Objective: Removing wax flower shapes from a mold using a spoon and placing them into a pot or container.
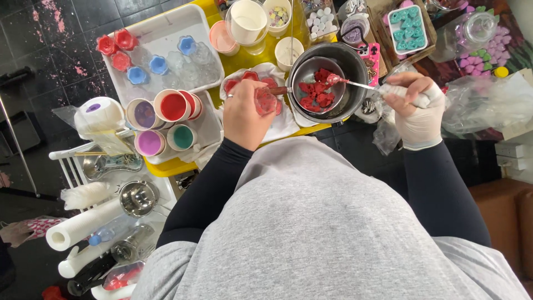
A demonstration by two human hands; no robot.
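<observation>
Hands full: left (244,114) around red-filled clear mould (266,101), gloved right (417,108) gripping spoon (355,84) of red wax.

- The left hand (244,114) curls round a small clear cup (266,101) tinted red — its fingers cover most of the cup, and the contents cannot be told.
- The right hand (419,108) wears a pale glove; the spoon (350,83) handle vanishes inside its grip.
- The metal pot (355,61) hides the yellow table's (166,165) right edge beneath it, and the person's grey torso blocks the near edge.
- At the table's far edge, a glass jar (480,25) and a teal mould tray (410,28) are partly cut by the picture's top.
- Bottles at the lower left corner are too dim to identify.
</observation>
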